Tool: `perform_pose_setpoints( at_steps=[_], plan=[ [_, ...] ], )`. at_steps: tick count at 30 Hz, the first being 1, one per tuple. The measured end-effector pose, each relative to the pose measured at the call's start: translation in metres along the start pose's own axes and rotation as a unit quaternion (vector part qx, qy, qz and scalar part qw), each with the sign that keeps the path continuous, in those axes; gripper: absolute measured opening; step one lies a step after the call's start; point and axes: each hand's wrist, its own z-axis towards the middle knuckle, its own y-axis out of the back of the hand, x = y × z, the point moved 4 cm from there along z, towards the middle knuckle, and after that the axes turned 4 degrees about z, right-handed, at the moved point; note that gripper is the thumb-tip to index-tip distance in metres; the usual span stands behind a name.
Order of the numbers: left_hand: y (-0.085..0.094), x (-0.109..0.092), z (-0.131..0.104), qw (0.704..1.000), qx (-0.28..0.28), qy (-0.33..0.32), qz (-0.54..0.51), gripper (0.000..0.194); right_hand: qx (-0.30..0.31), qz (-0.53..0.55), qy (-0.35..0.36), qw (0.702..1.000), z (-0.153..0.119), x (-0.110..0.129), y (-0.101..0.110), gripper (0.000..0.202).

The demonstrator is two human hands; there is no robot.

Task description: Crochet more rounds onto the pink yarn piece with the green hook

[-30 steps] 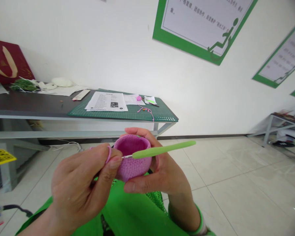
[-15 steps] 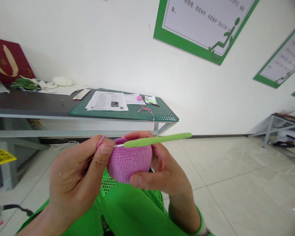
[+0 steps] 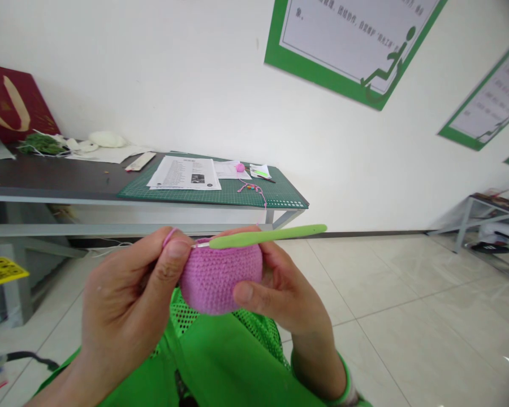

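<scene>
A pink crocheted piece (image 3: 218,280), rounded like a small bowl, is held in front of me between both hands. My left hand (image 3: 129,299) pinches its upper left edge between thumb and index finger, and a strand of pink yarn (image 3: 169,234) loops over that index finger. A crochet hook with a light green handle (image 3: 267,236) lies across the top of the piece, its metal tip at my left fingertips. My right hand (image 3: 288,294) grips the piece from the right, thumb on the front and other fingers behind. The hook's handle passes over those fingers.
Beyond my hands is a dark table (image 3: 68,178) with a green cutting mat (image 3: 173,195), printed sheets (image 3: 184,172) and a pink yarn ball (image 3: 240,168). A dark red bag (image 3: 21,102) stands at far left. A metal-framed table (image 3: 466,220) is at right.
The piece has turned slightly in my hands, and the hook has shifted a little left. My right thumb sits slightly higher and further right on the piece.
</scene>
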Motion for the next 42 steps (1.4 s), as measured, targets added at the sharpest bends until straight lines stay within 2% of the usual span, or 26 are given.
perform_pose_setpoints(
  at_steps=[5, 9, 14, 20, 23, 29, 33, 38, 40, 42],
  plan=[
    [0.001, 0.007, 0.001, 0.999, -0.005, 0.021, -0.028, 0.023, -0.004, 0.030, 0.052, 0.998, 0.006, 0.003, 0.002, 0.021],
    [0.000, 0.012, 0.001, 0.998, 0.004, 0.041, -0.056, 0.021, -0.003, 0.024, 0.054, 0.998, 0.008, 0.005, 0.005, 0.023],
    [-0.002, 0.016, 0.000, 0.992, 0.029, 0.079, -0.094, 0.022, 0.025, 0.082, 0.037, 0.996, 0.007, 0.007, 0.005, 0.024],
    [-0.005, 0.018, 0.001, 0.975, 0.074, 0.139, -0.160, 0.021, 0.057, 0.155, 0.074, 0.984, 0.007, 0.005, 0.004, 0.007],
    [-0.008, 0.015, -0.001, 0.960, 0.078, 0.179, -0.199, 0.022, 0.065, 0.166, 0.078, 0.981, 0.007, 0.002, 0.005, 0.014],
    [-0.015, 0.010, -0.004, 0.928, 0.080, 0.250, -0.265, 0.024, 0.063, 0.118, 0.091, 0.987, 0.005, 0.002, 0.001, 0.020],
    [-0.016, 0.011, -0.002, 0.920, 0.090, 0.263, -0.278, 0.024, 0.067, 0.120, 0.065, 0.988, 0.005, -0.001, -0.003, 0.016],
    [-0.015, 0.012, 0.000, 0.932, 0.101, 0.237, -0.256, 0.027, 0.073, 0.099, 0.061, 0.991, 0.006, -0.001, -0.005, 0.019],
    [-0.014, 0.014, 0.000, 0.942, 0.108, 0.215, -0.232, 0.030, 0.054, 0.057, 0.058, 0.995, 0.006, 0.001, -0.004, 0.026],
    [-0.011, 0.017, -0.001, 0.954, 0.115, 0.194, -0.198, 0.030, 0.029, 0.007, 0.032, 0.999, 0.008, 0.002, -0.004, 0.043]
  ],
)
